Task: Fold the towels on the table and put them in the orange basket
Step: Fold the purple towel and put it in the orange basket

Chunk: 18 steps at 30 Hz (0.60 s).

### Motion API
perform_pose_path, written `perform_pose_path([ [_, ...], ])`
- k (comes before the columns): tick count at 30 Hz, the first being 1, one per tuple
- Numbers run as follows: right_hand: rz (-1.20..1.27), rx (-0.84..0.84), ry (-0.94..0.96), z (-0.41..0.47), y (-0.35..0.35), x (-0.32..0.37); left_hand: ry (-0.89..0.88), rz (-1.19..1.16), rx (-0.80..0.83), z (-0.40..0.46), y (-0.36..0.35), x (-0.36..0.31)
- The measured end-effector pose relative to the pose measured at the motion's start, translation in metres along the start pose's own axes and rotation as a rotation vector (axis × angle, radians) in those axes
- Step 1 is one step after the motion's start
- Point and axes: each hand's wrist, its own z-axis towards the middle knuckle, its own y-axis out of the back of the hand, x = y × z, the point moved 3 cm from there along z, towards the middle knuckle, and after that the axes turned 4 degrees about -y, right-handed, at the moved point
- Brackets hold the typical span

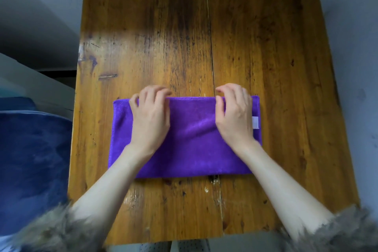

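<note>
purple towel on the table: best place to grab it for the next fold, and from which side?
Probably the two short ends. The purple towel lies flat as a wide rectangle on the wooden table, so it halves end to end. Pinch the right end's corners near the white tag, coming from the right, and carry them to the left end. The left hand and right hand now sit at the far edge.

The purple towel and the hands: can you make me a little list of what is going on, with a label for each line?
towel: purple towel, lying flat as a wide rectangle, apparently folded once
table: wooden table, towel on its near half
left hand: left hand on the towel, fingers curled at its far edge
right hand: right hand on the towel, fingers curled at its far edge
tag: white tag at the towel's right edge
basket: no orange basket in view
beside table: blue fabric on the left
</note>
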Motion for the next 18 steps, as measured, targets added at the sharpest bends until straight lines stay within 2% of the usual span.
perform_pose_path([
  [2,-0.025,0.077,0.094,-0.033,-0.008,0.012,-0.129,0.02,0.087,-0.026,-0.004,-0.018],
  [4,-0.149,0.252,0.179,-0.06,-0.022,0.014,-0.205,0.096,0.247,-0.046,-0.017,-0.023],
  [7,-0.293,0.397,0.173,-0.064,-0.032,-0.01,-0.162,0.194,0.368,-0.047,-0.031,-0.002],
  [13,-0.407,0.395,0.028,-0.048,-0.011,-0.067,-0.041,0.249,0.332,-0.051,-0.021,0.043],
  [18,-0.416,0.372,-0.011,-0.047,-0.013,-0.059,-0.011,0.205,0.345,-0.049,-0.018,0.041],
])
